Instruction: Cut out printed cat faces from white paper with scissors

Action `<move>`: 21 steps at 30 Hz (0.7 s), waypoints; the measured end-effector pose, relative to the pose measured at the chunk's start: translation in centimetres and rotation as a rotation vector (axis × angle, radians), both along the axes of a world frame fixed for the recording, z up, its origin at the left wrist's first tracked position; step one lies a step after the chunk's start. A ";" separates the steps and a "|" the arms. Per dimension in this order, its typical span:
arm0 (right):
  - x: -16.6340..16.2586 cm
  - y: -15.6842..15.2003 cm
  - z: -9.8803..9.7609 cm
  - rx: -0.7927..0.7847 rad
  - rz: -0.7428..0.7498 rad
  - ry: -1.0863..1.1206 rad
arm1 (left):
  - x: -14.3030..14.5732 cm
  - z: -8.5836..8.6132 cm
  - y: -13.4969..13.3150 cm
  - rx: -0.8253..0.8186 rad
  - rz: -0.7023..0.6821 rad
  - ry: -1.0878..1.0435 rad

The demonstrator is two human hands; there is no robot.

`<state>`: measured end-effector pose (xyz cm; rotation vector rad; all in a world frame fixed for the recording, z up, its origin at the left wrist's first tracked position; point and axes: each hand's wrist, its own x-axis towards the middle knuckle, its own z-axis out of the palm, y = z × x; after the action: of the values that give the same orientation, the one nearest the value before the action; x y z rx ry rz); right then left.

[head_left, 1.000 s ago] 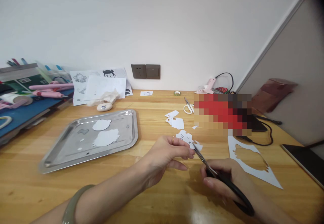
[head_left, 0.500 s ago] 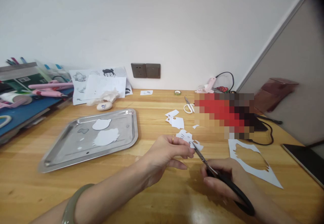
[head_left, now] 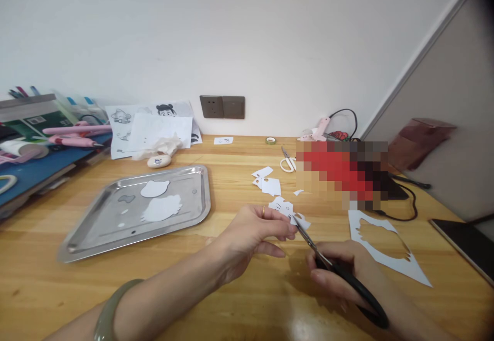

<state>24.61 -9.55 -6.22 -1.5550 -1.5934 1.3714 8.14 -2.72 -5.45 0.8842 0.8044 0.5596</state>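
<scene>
Between thumb and fingers, my left hand (head_left: 266,230) pinches a white paper cutout (head_left: 281,206) printed with dark lines like whiskers and a small oval. My right hand (head_left: 339,264) is closed around the black handles of a pair of scissors (head_left: 353,283). The narrow metal blades point up and left and meet the paper just beyond my left fingertips. A partly cut strip of paper (head_left: 303,221) hangs to the right of the blades. Several paper scraps (head_left: 271,186) lie on the table beyond my hands.
On the left, a metal tray (head_left: 208,192) carries several paper cutouts. White-handled scissors (head_left: 287,164), a tape roll (head_left: 270,140) and a pink glue gun (head_left: 321,127) lie farther back. A paper sheet with a cut-out hole (head_left: 415,274) is at right, near a blurred red patch (head_left: 332,166).
</scene>
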 end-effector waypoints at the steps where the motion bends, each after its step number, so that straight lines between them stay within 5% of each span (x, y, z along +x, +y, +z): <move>1: 0.0 0.0 0.0 0.002 -0.005 0.001 | 0.0 0.0 0.0 0.000 -0.001 0.001; 21: 0.0 0.1 0.0 0.042 -0.001 -0.037 | 0.2 -0.3 -0.2 -0.018 0.011 0.016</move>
<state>24.56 -9.48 -6.18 -1.5645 -1.6328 1.3081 8.31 -2.90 -5.74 0.8688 0.8280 0.5544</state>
